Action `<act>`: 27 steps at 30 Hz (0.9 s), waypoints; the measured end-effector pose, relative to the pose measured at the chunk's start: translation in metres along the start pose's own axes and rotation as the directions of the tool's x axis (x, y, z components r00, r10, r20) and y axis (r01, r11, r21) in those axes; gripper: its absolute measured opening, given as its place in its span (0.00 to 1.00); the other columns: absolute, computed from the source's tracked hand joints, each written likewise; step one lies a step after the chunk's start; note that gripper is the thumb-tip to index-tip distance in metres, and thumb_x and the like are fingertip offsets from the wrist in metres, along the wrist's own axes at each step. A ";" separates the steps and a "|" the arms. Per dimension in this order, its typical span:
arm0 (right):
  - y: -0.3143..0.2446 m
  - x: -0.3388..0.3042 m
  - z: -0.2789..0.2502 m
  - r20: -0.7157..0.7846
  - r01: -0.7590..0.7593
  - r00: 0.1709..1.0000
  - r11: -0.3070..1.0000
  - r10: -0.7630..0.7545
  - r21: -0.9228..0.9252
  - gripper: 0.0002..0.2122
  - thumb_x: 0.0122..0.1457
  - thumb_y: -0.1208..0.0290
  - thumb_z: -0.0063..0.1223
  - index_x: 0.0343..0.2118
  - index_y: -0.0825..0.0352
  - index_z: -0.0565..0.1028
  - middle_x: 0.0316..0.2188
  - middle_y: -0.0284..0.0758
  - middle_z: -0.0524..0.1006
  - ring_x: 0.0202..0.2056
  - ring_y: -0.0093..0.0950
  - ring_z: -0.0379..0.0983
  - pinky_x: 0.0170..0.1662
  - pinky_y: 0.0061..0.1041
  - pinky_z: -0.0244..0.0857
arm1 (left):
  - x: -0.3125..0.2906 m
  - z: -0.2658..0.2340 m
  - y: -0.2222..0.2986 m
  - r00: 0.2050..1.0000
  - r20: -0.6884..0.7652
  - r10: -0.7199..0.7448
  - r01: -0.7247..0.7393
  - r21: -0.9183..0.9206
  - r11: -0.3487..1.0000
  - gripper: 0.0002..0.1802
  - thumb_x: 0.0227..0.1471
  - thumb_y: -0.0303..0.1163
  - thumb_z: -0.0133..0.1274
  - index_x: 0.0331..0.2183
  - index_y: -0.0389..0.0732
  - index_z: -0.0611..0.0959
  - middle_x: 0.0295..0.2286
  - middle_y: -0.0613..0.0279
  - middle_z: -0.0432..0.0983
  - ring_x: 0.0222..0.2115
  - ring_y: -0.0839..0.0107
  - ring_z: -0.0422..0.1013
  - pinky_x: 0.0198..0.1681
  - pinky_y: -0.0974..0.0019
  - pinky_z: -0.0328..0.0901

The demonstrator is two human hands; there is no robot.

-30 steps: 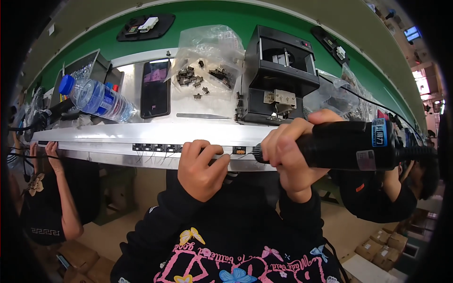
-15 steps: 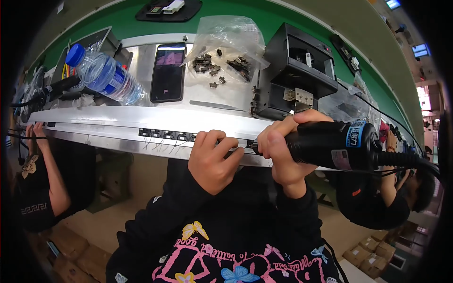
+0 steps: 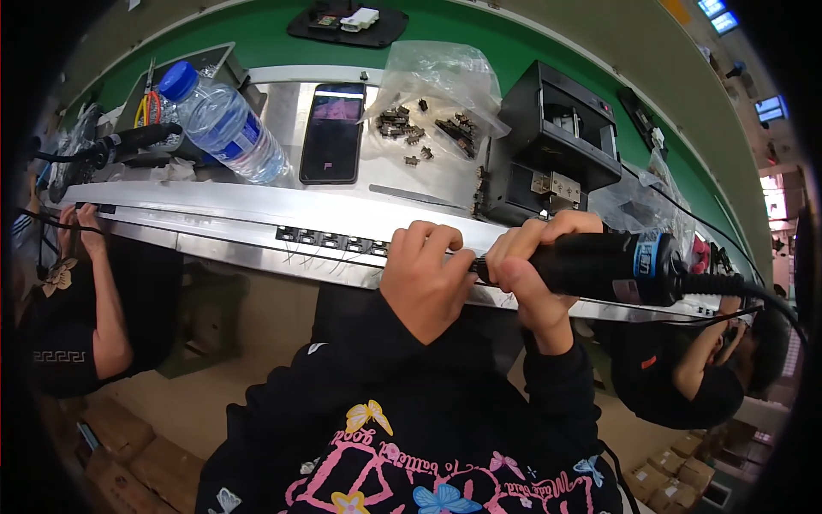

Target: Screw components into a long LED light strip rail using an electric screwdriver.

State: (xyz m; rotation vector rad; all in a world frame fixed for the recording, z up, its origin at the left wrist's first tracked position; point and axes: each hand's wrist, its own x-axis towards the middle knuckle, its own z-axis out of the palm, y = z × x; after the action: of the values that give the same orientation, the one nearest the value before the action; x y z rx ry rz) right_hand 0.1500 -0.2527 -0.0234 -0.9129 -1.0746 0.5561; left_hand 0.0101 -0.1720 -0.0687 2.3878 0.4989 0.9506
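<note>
In my right hand [image 3: 538, 267] is a black corded electric screwdriver [image 3: 599, 267], held nearly level with its tip toward the left. My fingers wrap round its front end. The curled fingers of my left hand [image 3: 428, 278] rest on the long white metal rail [image 3: 231, 212], right beside the screwdriver's tip; what they pinch is hidden. To the left of that hand, a row of small black switch-like parts [image 3: 330, 242] sits along the rail, with thin wires hanging from its front edge.
Behind the rail are a water bottle [image 3: 229, 128], a phone [image 3: 332, 137], a plastic bag [image 3: 445, 73] with loose small black parts [image 3: 398, 124], and a black boxy machine [image 3: 556, 128]. Co-workers sit at left [image 3: 94, 291] and right [image 3: 685, 368]. A thick cable [image 3: 728, 284] trails right.
The view has shifted, so the bench things appear farther right. My left hand has slid slightly right along the rail, closer to the screwdriver's tip. My right hand keeps its hold.
</note>
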 end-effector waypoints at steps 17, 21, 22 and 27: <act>-0.049 0.002 -0.053 -0.127 0.301 0.941 0.947 -0.315 -0.115 0.18 0.69 0.66 0.49 0.58 0.63 0.61 0.20 0.31 0.63 0.19 0.24 0.60 0.26 0.28 0.60 | 0.006 0.002 0.012 0.994 0.102 -0.044 0.041 0.036 0.999 0.10 0.41 0.27 0.68 0.32 0.47 0.88 0.40 0.67 0.76 0.46 0.59 0.67 0.43 0.55 0.55; -0.049 -0.006 -0.061 -0.170 0.285 0.937 0.950 -0.304 -0.127 0.20 0.68 0.66 0.50 0.58 0.64 0.60 0.20 0.31 0.63 0.19 0.24 0.60 0.26 0.27 0.61 | 0.016 -0.009 0.017 0.996 0.072 -0.048 0.047 0.009 0.999 0.12 0.42 0.27 0.66 0.35 0.45 0.88 0.41 0.65 0.77 0.46 0.58 0.67 0.44 0.55 0.56; -0.049 -0.009 -0.064 -0.164 0.275 0.942 0.952 -0.294 -0.132 0.20 0.68 0.66 0.50 0.58 0.65 0.60 0.20 0.31 0.63 0.19 0.24 0.60 0.26 0.27 0.61 | 0.018 -0.017 0.011 0.998 0.053 -0.044 0.042 0.029 0.999 0.13 0.42 0.27 0.66 0.35 0.45 0.87 0.41 0.65 0.77 0.45 0.58 0.68 0.44 0.55 0.56; -0.049 -0.013 -0.066 -0.205 0.237 0.949 0.971 -0.239 -0.038 0.27 0.63 0.61 0.55 0.59 0.68 0.60 0.22 0.34 0.65 0.21 0.24 0.62 0.27 0.27 0.63 | 0.018 -0.074 -0.015 0.989 0.041 -0.139 0.127 0.216 0.968 0.09 0.43 0.24 0.65 0.32 0.39 0.86 0.32 0.61 0.78 0.36 0.59 0.72 0.41 0.57 0.62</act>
State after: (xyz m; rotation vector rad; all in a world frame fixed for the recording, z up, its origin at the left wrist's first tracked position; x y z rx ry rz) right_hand 0.2031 -0.3125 -0.0003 -0.8182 -0.9805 0.2470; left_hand -0.0322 -0.1268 -0.0219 2.5245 0.7634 0.8036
